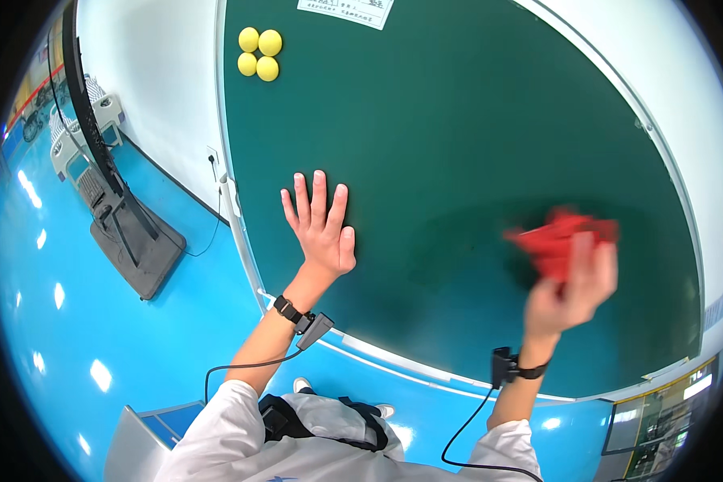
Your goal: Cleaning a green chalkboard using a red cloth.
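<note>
A large green chalkboard (426,136) fills the middle of the view. My left hand (323,233) lies on or just before its left part, fingers spread and holding nothing. On the right side, my right hand (574,289) grips a red cloth (558,241) against the board. Motion blurs that hand and the cloth, and the cloth's folds hide part of the grip. Darker, damp-looking streaks spread over the green surface to the left of the cloth.
Several yellow round magnets (269,42) and a white paper sheet (349,10) are at the board's top. A white tray ledge (394,353) runs along its lower edge. On the blue floor (56,353) at left stands a dark wheeled stand base (140,253) with cables.
</note>
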The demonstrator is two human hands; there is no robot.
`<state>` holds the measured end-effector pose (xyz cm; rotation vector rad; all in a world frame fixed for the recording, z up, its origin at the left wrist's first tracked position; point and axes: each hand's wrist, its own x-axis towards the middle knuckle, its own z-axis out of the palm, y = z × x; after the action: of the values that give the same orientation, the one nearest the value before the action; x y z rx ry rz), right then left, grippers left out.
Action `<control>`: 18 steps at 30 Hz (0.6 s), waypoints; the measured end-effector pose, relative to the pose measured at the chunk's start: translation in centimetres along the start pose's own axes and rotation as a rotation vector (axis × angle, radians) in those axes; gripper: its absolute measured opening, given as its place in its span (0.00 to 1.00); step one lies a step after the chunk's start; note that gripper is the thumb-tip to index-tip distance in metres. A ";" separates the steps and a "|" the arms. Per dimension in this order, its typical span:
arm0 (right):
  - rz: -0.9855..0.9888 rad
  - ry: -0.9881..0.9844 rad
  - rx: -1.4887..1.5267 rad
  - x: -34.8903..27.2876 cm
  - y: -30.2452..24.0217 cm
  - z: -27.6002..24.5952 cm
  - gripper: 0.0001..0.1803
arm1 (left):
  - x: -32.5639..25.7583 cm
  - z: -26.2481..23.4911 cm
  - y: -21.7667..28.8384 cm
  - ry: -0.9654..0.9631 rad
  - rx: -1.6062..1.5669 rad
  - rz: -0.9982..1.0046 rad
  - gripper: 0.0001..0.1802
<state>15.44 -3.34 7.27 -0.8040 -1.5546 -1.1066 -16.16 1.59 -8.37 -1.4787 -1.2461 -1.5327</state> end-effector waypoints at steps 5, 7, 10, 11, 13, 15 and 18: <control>0.470 0.305 0.131 6.3 -0.2 1.2 0.29 | -0.2 0.2 -0.2 0.012 -0.004 -0.007 0.35; 0.294 0.218 0.015 5.6 -2.3 2.1 0.29 | -0.2 0.5 0.2 0.015 -0.034 -0.013 0.35; -0.058 -0.064 0.068 1.2 -6.9 4.1 0.21 | -0.2 0.3 0.2 0.030 -0.062 -0.065 0.32; -0.195 -0.185 0.188 -0.5 -8.2 4.7 0.15 | -0.1 0.3 0.2 0.031 -0.061 -0.070 0.32; -0.394 -0.376 0.352 -3.6 -10.0 5.2 0.04 | 0.0 0.4 0.5 0.032 -0.070 -0.080 0.32; -0.459 -0.447 0.401 -4.8 -10.2 4.8 0.01 | 0.0 0.5 0.5 0.035 -0.072 -0.087 0.32; -0.549 -0.531 0.502 -2.9 -7.5 3.9 0.03 | -0.1 0.4 0.4 0.026 -0.074 -0.087 0.31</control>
<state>8.00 -2.21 2.35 -0.3340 -2.4766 -0.8318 -15.63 1.78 -8.39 -1.4627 -1.2656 -1.6665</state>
